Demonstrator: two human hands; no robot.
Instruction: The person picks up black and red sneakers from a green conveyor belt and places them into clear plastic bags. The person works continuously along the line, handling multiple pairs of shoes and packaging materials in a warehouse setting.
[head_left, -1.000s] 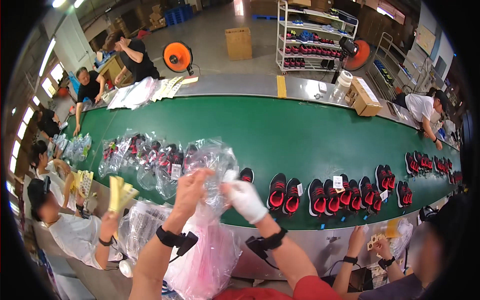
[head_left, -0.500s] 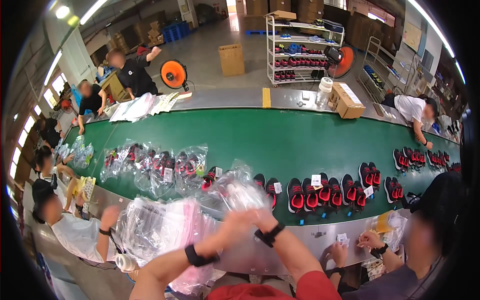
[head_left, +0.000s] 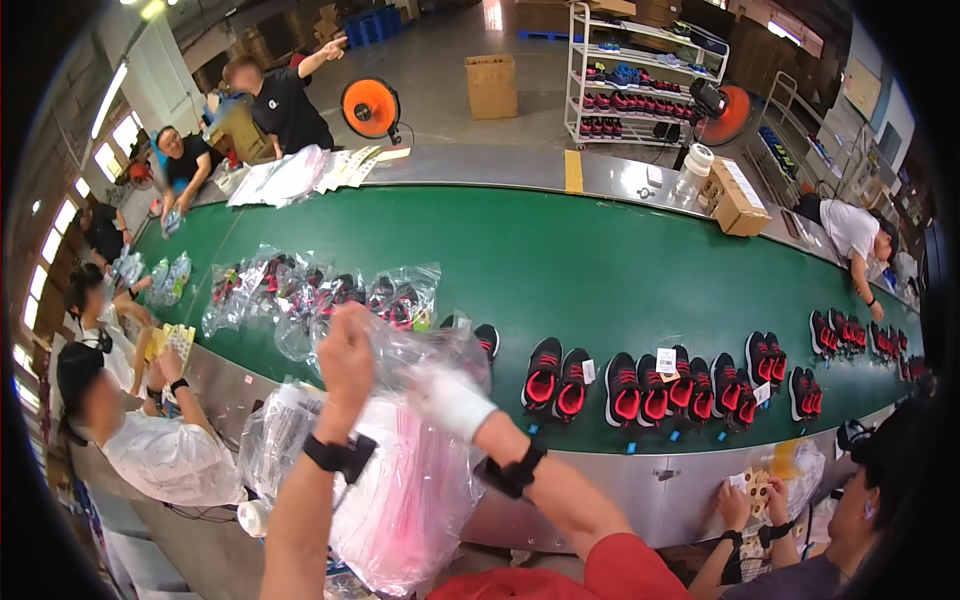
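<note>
1. Head view: together half a second ago, your bare left hand (head_left: 345,362) and white-gloved right hand (head_left: 448,400) now stand apart, so the thin clear plastic bag (head_left: 400,352) seems spread for handling near a black-and-red sneaker (head_left: 488,341).
2. Left pinches the bag; right's grip is blurred, unclear.

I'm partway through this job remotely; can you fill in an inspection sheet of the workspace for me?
Surface: green belt with metal ledges along far and near sides.
Job's things: clear bag held just beyond the pink-and-clear plastic stack; black-and-red shoes, unbagged at right, others bagged at left.
Clutter: cardboard box, clear jar and yellowish strips on the far ledge.
Hands: left hand bare, closed on the clear bag; right hand white-gloved, at the bag, blurred, grip unclear.
Cables: thin dark cable at lower left; ends unclear.
Surroundings: co-workers on both sides; orange fan and white shoe rack beyond.
</note>
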